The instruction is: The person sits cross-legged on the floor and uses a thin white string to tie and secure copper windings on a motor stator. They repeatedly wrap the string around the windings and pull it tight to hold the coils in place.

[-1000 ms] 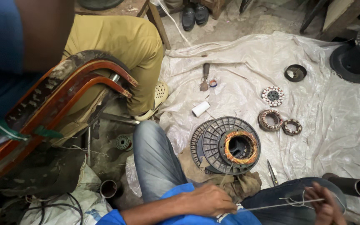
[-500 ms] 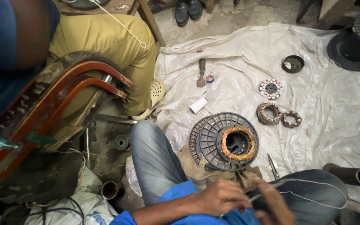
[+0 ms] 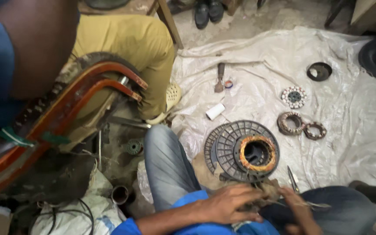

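White plastic sheet [image 3: 327, 56] covers the floor on the right, wrinkled, running out of frame at the far and right edges; most open room is on its far-right stretch. Left side is crowded: another person in mustard trousers [image 3: 127, 48] sits on a red-framed chair [image 3: 79, 100], chair leg just beside the sheet's left edge.

Grey ribbed disc [image 3: 229, 148] lies on the sheet near the worker's knees, with a copper-wound stator [image 3: 257, 153] sitting in its centre, orange-brown coils around a dark hollow core. Right of it, two smaller wound rings [image 3: 290, 123] and [image 3: 315, 130] just beside each other. Farther: a white-and-red round part [image 3: 294, 96], a shallow black dish [image 3: 319, 71] with something small and pale inside, a hammer [image 3: 219, 77], a white cylinder [image 3: 215, 111].

Worker in jeans, blue sleeve. Left hand [image 3: 227, 204] closed around a dull, frayed bundle, contents unclear, touching the disc's near edge. Right hand [image 3: 297, 209] pinched on a thin wire [image 3: 314, 204] running right. Scissors [image 3: 293, 179] on the sheet just beyond that hand.
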